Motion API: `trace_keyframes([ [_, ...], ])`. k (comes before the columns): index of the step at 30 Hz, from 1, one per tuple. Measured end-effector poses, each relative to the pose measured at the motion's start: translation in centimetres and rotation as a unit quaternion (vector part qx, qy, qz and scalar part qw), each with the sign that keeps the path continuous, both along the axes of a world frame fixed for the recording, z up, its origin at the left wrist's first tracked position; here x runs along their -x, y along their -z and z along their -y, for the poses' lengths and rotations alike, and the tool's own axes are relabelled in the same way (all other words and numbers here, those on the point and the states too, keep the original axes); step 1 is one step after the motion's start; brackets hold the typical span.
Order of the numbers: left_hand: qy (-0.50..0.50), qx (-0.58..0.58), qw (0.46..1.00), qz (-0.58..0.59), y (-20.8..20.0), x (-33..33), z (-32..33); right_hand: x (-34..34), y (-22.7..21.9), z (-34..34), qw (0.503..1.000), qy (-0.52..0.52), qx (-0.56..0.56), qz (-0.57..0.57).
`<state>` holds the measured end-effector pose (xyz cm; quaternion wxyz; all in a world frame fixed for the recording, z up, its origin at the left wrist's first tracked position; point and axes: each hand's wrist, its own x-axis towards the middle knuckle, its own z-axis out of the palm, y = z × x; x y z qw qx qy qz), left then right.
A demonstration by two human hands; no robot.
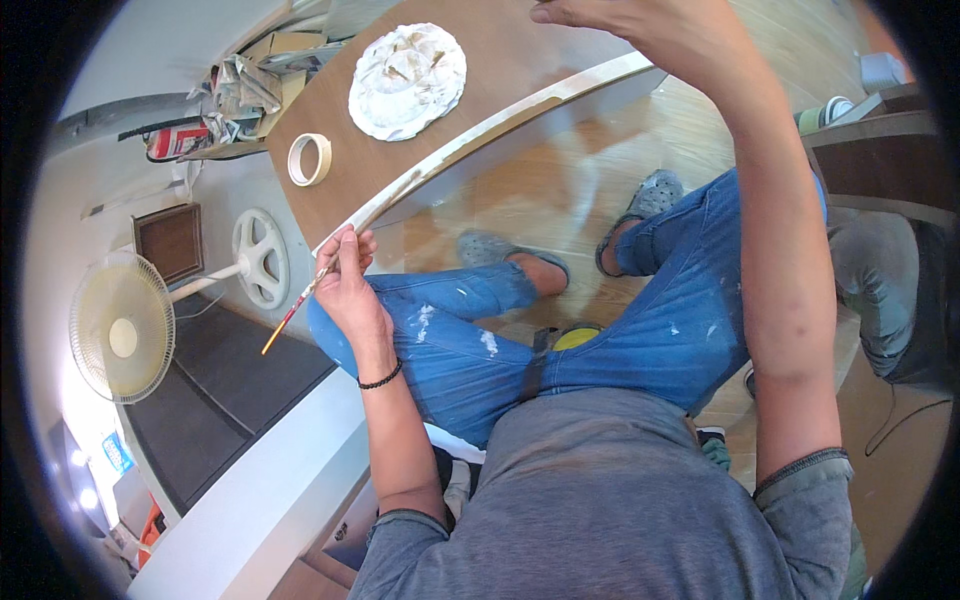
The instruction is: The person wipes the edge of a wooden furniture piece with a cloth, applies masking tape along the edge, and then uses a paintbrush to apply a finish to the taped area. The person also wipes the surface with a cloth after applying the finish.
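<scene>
My left hand [350,285] is closed around a thin paintbrush [383,205], held at a slant by the left end of the brown table [310,215]. One end of the brush is orange-yellow with red just above it; the other points up along the table's pale edge. At the top of the view my right hand [650,30] reaches over the table, with a digit stretched out and the other fingers cut off by the frame. I see nothing in it. A round, lumpy white piece with brown patches [408,82] lies on the tabletop, left of my right hand.
A roll of masking tape [294,160] sits on the table near its left side. To the left stand a white fan [122,335] and a brown framed panel [167,246]. Cardboard and wrapped bundles [245,85] are piled behind the table. Another person's leg [875,285] shows at right.
</scene>
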<state>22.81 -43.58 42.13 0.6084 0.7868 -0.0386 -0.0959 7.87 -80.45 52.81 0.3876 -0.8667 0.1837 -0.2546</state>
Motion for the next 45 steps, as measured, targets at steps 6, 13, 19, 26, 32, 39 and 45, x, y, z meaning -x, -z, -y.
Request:
trace_keyframes([
  [6,0.095,0.081,0.99,-0.066,0.1,2.6,6.7,0.0,1.3,1.0,1.0,-0.014,0.006,0.022],
  [13,0.19,0.091,0.977,-0.046,1.2,4.5,12.8,0.1,0.9,1.1,1.0,0.012,0.024,0.002],
  [19,0.22,0.049,0.974,-0.018,2.0,4.7,13.9,0.0,0.6,1.1,0.999,0.01,0.031,0.009],
  [26,0.203,0.009,0.979,0.001,1.7,3.0,10.5,-0.4,1.1,1.2,1.0,-0.001,-0.007,0.02],
  [32,0.17,-0.013,0.985,-0.004,0.8,0.8,5.4,-0.3,1.2,0.9,1.0,0.006,-0.01,0.022],
  [39,0.1,-0.05,0.994,0.001,-0.3,-1.0,-0.2,-0.6,0.5,0.3,1.0,0.014,-0.002,-0.01],
  [45,0.063,-0.026,0.997,0.034,-1.2,-0.6,-2.1,-0.8,1.2,0.2,1.0,0.015,0.001,-0.007],
])
